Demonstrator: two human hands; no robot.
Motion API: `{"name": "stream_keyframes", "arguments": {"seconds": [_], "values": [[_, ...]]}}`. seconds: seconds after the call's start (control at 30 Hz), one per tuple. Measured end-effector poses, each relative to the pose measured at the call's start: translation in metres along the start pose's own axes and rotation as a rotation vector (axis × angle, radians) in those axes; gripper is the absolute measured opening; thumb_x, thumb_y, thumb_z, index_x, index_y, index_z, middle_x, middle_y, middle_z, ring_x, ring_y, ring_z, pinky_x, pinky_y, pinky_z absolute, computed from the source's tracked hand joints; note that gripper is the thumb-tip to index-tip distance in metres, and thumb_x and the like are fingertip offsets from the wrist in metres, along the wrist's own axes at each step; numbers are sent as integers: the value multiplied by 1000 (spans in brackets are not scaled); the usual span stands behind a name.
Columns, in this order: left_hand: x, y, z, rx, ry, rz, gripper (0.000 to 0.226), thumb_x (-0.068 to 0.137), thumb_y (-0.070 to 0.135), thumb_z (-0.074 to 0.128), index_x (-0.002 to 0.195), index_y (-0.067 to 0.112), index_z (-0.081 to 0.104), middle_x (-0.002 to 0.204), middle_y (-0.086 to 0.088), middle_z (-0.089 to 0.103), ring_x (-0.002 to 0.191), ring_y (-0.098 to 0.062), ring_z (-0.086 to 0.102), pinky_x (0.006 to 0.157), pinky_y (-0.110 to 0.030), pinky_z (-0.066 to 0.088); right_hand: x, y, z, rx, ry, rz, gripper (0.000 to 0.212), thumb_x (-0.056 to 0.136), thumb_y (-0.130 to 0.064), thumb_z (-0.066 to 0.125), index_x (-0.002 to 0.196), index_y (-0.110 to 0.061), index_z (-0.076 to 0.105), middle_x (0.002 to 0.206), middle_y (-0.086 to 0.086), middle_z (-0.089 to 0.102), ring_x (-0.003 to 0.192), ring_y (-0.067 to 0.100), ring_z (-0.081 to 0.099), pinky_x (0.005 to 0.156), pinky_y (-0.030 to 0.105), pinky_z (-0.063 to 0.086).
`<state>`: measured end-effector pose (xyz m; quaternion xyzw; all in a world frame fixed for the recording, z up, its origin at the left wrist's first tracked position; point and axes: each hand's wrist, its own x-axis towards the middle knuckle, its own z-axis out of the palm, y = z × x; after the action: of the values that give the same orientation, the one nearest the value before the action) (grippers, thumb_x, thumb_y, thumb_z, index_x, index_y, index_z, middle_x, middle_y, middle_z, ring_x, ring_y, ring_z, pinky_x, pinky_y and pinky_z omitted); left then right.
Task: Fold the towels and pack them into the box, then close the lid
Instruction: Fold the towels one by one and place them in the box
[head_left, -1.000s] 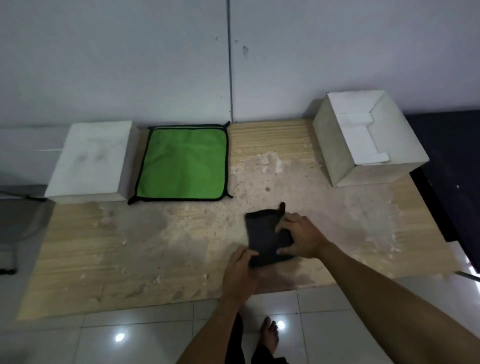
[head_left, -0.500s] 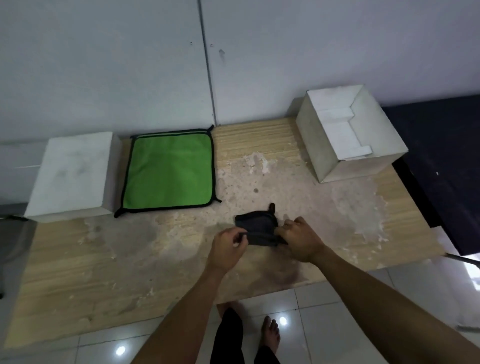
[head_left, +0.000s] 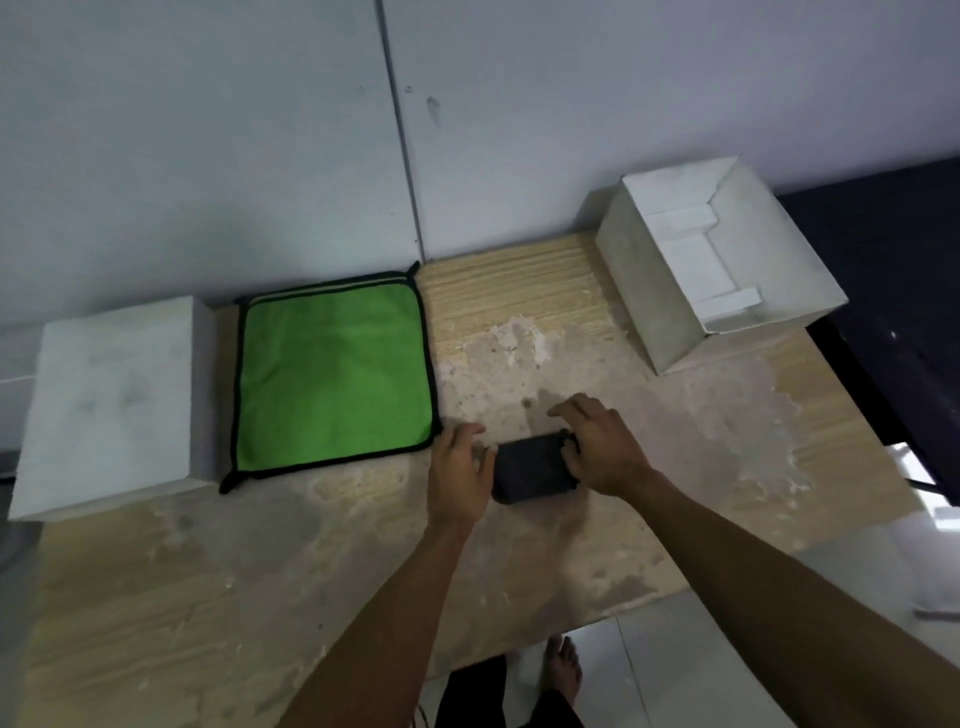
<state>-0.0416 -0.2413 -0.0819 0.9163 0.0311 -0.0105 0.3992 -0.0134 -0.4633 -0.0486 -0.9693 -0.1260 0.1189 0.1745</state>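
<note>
View from the head camera, looking down on a worn wooden desk (head_left: 519, 561) set against a pale wall (head_left: 208, 130). A small dark towel (head_left: 532, 470), folded into a compact rectangle, lies flat on the desk near its front middle, between the two hands. The left hand (head_left: 460, 475) rests at the towel's left edge with its fingers curled against that edge; whether they pinch the cloth or merely press on it cannot be told. The right hand (head_left: 602, 449) lies over the towel's right end, its lower fingers bent down onto the cloth and its index finger stretched forward over bare desk; a firm grip cannot be confirmed here either. A green towel (head_left: 332, 374) with black edging lies spread flat and unfolded at the back left of the desk, just beside the left hand and apart from the dark towel. A white open box (head_left: 649, 291), tipped so that its interior faces the camera, stands at the back right corner, well apart from both towels. A white closed block, possibly the lid (head_left: 111, 405), sits at the left end of the desk, just beside the green towel. Below the desk edge, tiled floor (head_left: 649, 670) and one bare foot (head_left: 563, 670) are visible.
</note>
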Motion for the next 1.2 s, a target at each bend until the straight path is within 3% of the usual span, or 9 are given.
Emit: {"name": "stream_keyframes", "arguments": {"seconds": [0.13, 0.23, 0.33, 0.53, 0.67, 0.8, 0.97, 1.07, 1.2], "values": [[-22, -17, 2, 138, -258, 349, 60, 82, 46, 64, 135, 20, 54, 139, 2, 54, 128, -15, 47, 108, -32, 37, -22, -9, 12, -99, -120, -283, 68, 76, -44, 67, 137, -18, 54, 140, 6, 55, 125, 25, 52, 108, 41, 41], [-28, -32, 14, 270, -397, 376, 74, 78, 35, 64, 146, 16, 44, 151, 0, 44, 140, -19, 40, 113, -39, 37, -30, -5, 32, -123, -213, -230, 80, 76, -31, 78, 147, -12, 47, 151, 10, 48, 139, 27, 45, 114, 47, 40], [-18, -27, 14, 290, -410, 343, 67, 79, 21, 59, 145, 14, 45, 147, -4, 49, 136, -23, 45, 115, -35, 34, -25, -7, 40, -122, -97, -226, 66, 69, -13, 81, 132, -5, 62, 130, 16, 66, 117, 34, 66, 91, 49, 58], [13, -3, -4, 134, -421, 194, 48, 78, 29, 64, 126, 23, 60, 116, 1, 67, 101, -18, 64, 85, -31, 52, -5, -17, 18, 43, -202, 8, 43, 93, -29, 56, 134, -20, 56, 129, 9, 64, 113, 30, 61, 96, 42, 51], [32, 12, -20, -90, -500, 142, 37, 79, 22, 64, 116, 21, 64, 101, 2, 69, 88, -13, 65, 76, -35, 56, 4, -17, -12, 247, -207, 108, 21, 89, -16, 60, 110, -14, 57, 107, 10, 66, 96, 28, 62, 84, 42, 54], [53, 40, -34, -274, -499, 77, 27, 90, 10, 60, 113, 23, 60, 102, 0, 68, 87, -14, 68, 71, -34, 62, 13, -7, -46, 453, -156, 170, 25, 89, -10, 60, 113, -17, 61, 106, 3, 66, 96, 20, 65, 73, 18, 52], [96, 89, -43, -421, -426, 43, 28, 89, 15, 69, 116, 20, 64, 105, -6, 71, 93, -22, 71, 70, -37, 62, 32, 7, -113, 552, -125, 155, 38, 74, -31, 86, 105, -23, 65, 102, -4, 68, 92, 9, 67, 75, 23, 57], [125, 126, -47, -473, -452, 32, 38, 79, 10, 80, 114, 17, 66, 103, -10, 72, 93, -23, 72, 72, -40, 62, 45, 26, -163, 416, -118, 107, 47, 65, -24, 93, 102, -24, 64, 98, -7, 65, 83, 1, 61, 68, 14, 47], [157, 194, -40, -479, -460, 60, 42, 76, -2, 79, 114, 8, 65, 103, -14, 72, 94, -24, 71, 71, -34, 62, 61, 69, -228, 259, -47, 70, 39, 61, -26, 93, 88, -20, 66, 86, -5, 68, 74, 8, 62, 63, 23, 48]]}}
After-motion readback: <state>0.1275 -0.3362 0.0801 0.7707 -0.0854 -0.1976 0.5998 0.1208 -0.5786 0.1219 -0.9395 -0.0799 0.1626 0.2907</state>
